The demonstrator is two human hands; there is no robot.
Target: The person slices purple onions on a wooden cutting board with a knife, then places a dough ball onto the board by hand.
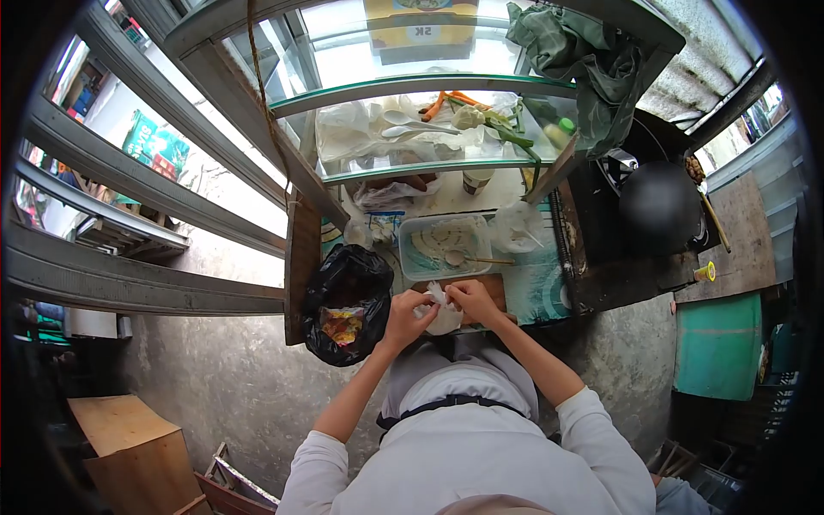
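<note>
Both of my hands pinch the gathered neck of a small clear-white plastic bag [444, 323] in front of my waist. My left hand [407, 318] grips it from the left with closed fingers. My right hand [475, 301] holds the top from the other side, its fingers pressed together. The bag hangs below my fingers over a brown wooden board [493, 288]; what it holds I cannot make out. Just beyond my hands stands a clear plastic tub [421, 264] with pale residue and a long-handled spoon [455, 257] in it.
A black garbage bag [335, 286] with wrappers hangs at the left. To the right of the tub lies a white plastic bag [517, 225]. Vegetables [498, 129] and white spoons [412, 129] sit on the glass-fronted shelf. A dark pan [639, 163] stands at the right.
</note>
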